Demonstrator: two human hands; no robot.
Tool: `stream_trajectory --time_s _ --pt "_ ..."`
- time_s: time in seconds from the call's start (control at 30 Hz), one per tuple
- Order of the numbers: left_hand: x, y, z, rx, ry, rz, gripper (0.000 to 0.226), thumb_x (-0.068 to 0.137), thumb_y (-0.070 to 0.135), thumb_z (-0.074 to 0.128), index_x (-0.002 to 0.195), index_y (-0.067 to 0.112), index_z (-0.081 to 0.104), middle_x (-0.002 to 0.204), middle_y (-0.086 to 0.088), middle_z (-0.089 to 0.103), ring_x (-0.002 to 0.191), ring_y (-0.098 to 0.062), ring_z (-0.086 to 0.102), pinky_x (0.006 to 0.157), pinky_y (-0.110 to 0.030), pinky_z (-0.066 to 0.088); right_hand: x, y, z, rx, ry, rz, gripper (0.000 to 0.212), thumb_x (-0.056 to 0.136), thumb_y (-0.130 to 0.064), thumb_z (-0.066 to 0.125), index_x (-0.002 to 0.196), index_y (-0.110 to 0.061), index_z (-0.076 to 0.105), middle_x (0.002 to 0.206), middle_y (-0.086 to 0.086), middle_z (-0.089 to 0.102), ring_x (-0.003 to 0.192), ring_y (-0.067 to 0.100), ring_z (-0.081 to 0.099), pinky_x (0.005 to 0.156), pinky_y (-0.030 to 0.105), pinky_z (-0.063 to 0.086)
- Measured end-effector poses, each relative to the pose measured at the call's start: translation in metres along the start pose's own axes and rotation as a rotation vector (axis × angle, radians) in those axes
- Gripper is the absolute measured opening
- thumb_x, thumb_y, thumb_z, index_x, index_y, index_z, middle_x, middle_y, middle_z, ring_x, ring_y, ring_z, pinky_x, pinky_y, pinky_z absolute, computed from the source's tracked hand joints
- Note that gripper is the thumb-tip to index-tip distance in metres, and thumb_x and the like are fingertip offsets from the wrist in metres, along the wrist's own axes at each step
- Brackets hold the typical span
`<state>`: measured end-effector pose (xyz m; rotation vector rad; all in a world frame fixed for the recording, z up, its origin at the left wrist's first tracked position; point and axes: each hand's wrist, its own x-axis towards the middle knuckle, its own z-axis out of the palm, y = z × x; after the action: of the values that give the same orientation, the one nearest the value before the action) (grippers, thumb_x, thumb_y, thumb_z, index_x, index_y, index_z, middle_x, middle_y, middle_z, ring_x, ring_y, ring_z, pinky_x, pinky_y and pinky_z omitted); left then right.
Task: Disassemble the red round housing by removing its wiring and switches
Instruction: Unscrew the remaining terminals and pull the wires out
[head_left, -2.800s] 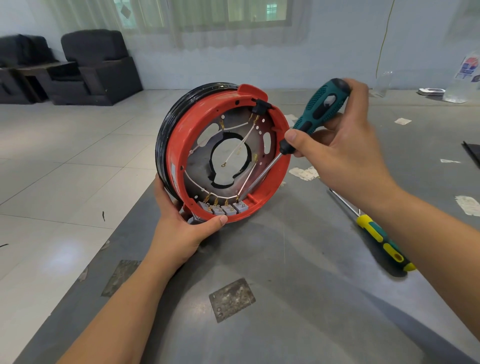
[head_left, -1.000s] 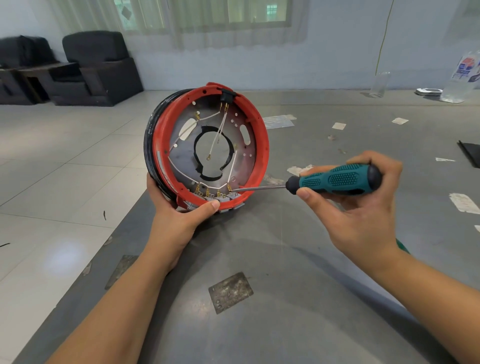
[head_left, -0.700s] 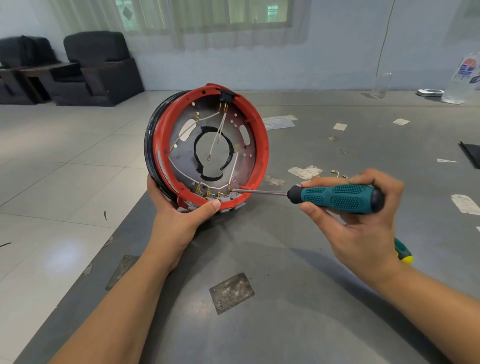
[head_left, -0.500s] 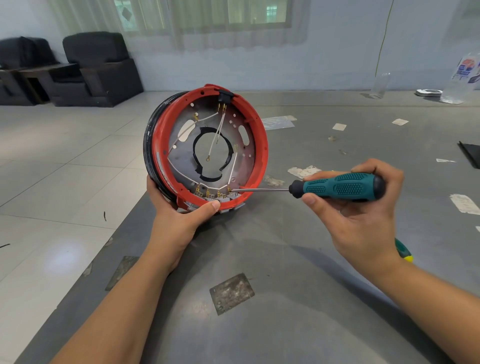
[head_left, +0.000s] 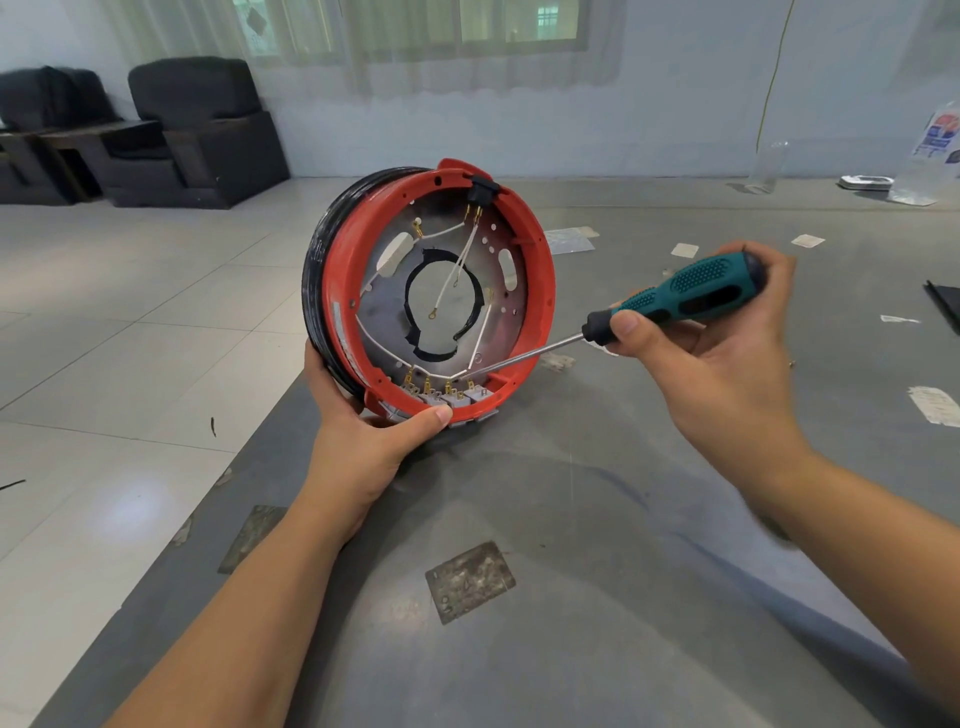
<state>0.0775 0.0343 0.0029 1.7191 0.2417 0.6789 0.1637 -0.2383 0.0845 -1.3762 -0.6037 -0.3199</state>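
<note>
The red round housing stands on edge at the table's left side, its open face toward me and a black ring behind it. White wires cross its metal plate. A row of grey switches with brass terminals sits inside the bottom rim, and a black switch sits at the top. My left hand grips the lower rim, thumb on the front. My right hand holds a teal-handled screwdriver, its tip reaching the wires just above the grey switches.
The grey table carries paper scraps, a metal patch near me, and a clear cup and bag at the far right. Its left edge runs beside tiled floor. Black armchairs stand far left.
The screwdriver handle has risen, so the shaft now slants down-left into the housing. The housing has shifted slightly. My left hand keeps its grip.
</note>
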Motion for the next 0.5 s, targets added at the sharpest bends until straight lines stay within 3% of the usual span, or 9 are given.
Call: stream_trajectory --time_s 0.07,0.13,0.3,0.5 --pt "-0.001 0.0 0.0 0.004 -0.009 0.013 0.131 0.055 0.044 0.102 0.147 0.068 0.012 0.131 0.04 0.056 0.119 -0.008 0.068 0.1 -0.04 0.058 0.002 0.0 0.001 -0.03 -0.042 -0.009 0.057 0.083 -0.023 0.082 0.111 -0.045 0.038 0.103 -0.018 0.067 0.089 0.032 0.077 0.089 0.057 0.058" --pt "-0.001 0.001 0.0 0.007 -0.012 0.017 0.131 0.054 0.046 0.102 0.146 0.069 0.012 0.133 0.039 0.055 0.12 -0.007 0.067 0.101 -0.044 0.057 0.005 -0.003 0.003 -0.074 -0.067 -0.027 0.055 0.085 -0.023 0.08 0.109 -0.048 0.036 0.1 -0.027 0.069 0.086 0.027 0.078 0.085 0.05 0.062" --pt "-0.001 0.001 0.0 0.014 -0.018 0.022 0.132 0.052 0.05 0.103 0.146 0.07 0.011 0.141 0.029 0.054 0.122 -0.012 0.067 0.102 -0.046 0.057 0.024 -0.011 0.005 -0.134 -0.08 0.058 0.058 0.078 -0.034 0.083 0.112 -0.041 0.036 0.108 0.012 0.068 0.082 0.03 0.078 0.08 0.049 0.062" --pt "-0.003 0.003 0.0 0.042 -0.03 0.017 0.135 0.053 0.05 0.102 0.146 0.071 0.007 0.15 0.017 0.051 0.124 -0.017 0.066 0.104 -0.049 0.056 0.05 -0.023 0.019 -0.322 -0.16 0.049 0.067 0.079 -0.039 0.083 0.122 -0.028 0.034 0.107 0.004 0.068 0.072 0.019 0.077 0.073 0.038 0.064"
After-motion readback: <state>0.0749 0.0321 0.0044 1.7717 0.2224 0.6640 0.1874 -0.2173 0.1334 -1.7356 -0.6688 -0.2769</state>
